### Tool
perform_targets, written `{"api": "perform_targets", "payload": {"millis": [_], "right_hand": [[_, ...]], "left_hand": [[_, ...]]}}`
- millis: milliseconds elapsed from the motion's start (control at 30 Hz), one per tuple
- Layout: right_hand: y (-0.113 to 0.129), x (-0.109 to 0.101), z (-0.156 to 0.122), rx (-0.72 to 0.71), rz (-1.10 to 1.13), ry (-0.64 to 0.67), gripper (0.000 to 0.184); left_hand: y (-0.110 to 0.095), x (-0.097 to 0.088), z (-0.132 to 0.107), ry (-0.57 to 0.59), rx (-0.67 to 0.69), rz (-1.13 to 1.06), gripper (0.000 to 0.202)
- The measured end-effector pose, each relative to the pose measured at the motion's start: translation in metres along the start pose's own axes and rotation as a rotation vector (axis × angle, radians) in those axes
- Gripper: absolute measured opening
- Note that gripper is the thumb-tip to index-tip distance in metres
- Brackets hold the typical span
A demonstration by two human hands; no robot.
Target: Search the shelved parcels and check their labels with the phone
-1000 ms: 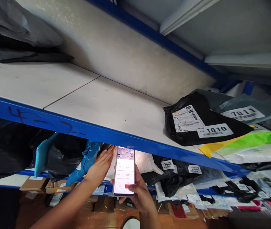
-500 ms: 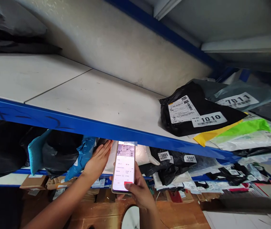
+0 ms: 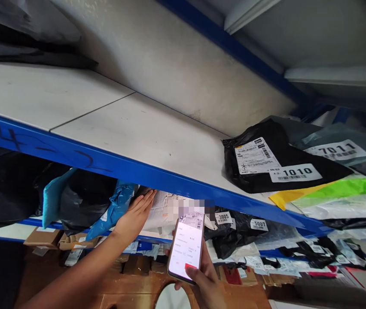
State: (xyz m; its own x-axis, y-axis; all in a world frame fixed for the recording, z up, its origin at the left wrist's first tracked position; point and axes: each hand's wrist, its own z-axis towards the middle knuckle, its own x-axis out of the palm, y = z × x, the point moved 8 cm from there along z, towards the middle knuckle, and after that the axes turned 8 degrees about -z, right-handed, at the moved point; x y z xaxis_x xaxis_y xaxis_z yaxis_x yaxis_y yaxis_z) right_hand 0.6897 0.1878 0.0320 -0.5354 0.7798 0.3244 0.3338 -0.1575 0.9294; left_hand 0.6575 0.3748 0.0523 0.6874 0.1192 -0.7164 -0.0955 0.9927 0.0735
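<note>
My right hand (image 3: 206, 279) grips a smartphone (image 3: 185, 251) below the edge of the upper shelf, thumb over a red button on the lit screen. The top of the screen shows a camera picture of a label with a barcode. My left hand (image 3: 134, 218) lies with fingers stretched out against the parcels on the lower shelf, beside a blue plastic parcel (image 3: 118, 206). A pale parcel (image 3: 160, 210) with printing sits between my left hand and the phone, partly hidden and partly blurred out.
The upper white shelf (image 3: 121, 133) has a blue front edge. On it lie a black parcel (image 3: 257, 159) marked 1010 and a grey parcel (image 3: 337, 146) marked 7011. Black parcels (image 3: 223, 231) hang over the lower shelf's edge. Cardboard boxes (image 3: 43, 238) sit beneath.
The phone has moved right and down, away from my left hand, uncovering more of the pale parcel. My left hand stays against the parcels. The view has shifted slightly.
</note>
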Motion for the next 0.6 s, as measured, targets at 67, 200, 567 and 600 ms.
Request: {"api": "perform_targets", "payload": {"millis": [67, 200, 567, 600], "right_hand": [[0.0029, -0.0048, -0.0029, -0.008, -0.002, -0.048, 0.102], [0.0044, -0.0113, -0.0065, 0.017, 0.065, -0.181, 0.092], [-0.0002, -0.0058, -0.0058, 0.021, 0.038, -0.250, 0.089], [-0.0016, -0.0061, -0.0056, 0.011, 0.045, -0.243, 0.093]], "left_hand": [[-0.0009, 0.0011, -0.0001, 0.003, 0.007, 0.006, 0.048], [-0.0022, 0.0034, -0.0008, 0.024, 0.012, 0.019, 0.049], [-0.0050, 0.0033, -0.0014, 0.010, 0.007, 0.025, 0.050], [-0.0049, 0.0029, -0.0013, 0.008, 0.005, 0.021, 0.050]]}}
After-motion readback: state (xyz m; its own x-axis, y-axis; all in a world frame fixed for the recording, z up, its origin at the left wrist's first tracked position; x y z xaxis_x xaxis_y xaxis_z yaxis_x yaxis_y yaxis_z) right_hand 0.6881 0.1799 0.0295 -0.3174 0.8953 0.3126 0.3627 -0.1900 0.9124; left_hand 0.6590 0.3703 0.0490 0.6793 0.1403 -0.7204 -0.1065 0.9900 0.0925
